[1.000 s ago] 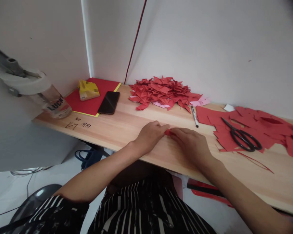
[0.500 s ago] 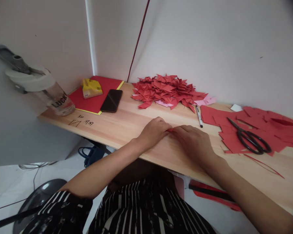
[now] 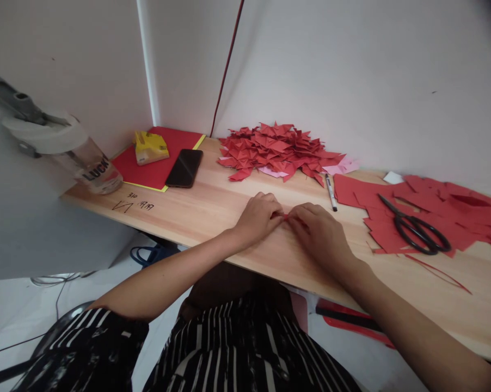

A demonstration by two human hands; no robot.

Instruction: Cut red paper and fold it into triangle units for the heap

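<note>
Both hands meet low over the wooden table [image 3: 213,209], near its front edge. Between their fingertips shows a small bit of red paper [image 3: 286,216], mostly hidden by the fingers. My left hand [image 3: 261,219] pinches its left end with curled fingers. From the right, my right hand [image 3: 317,226] closes on the other end. Behind them lies a heap of folded red paper pieces [image 3: 274,149], with some pink paper at its edge. A pen [image 3: 331,193] rests just beyond my right hand.
Black-handled scissors [image 3: 419,231] lie on red paper sheets [image 3: 433,204] at the right, near thin red strips [image 3: 441,274]. At the left are a phone [image 3: 184,168], a yellow packet [image 3: 151,147] on a red folder [image 3: 133,171], and a clear bottle [image 3: 96,169].
The fingers of both hands have become more bent and drawn up around the red paper. The whole view has shifted slightly.
</note>
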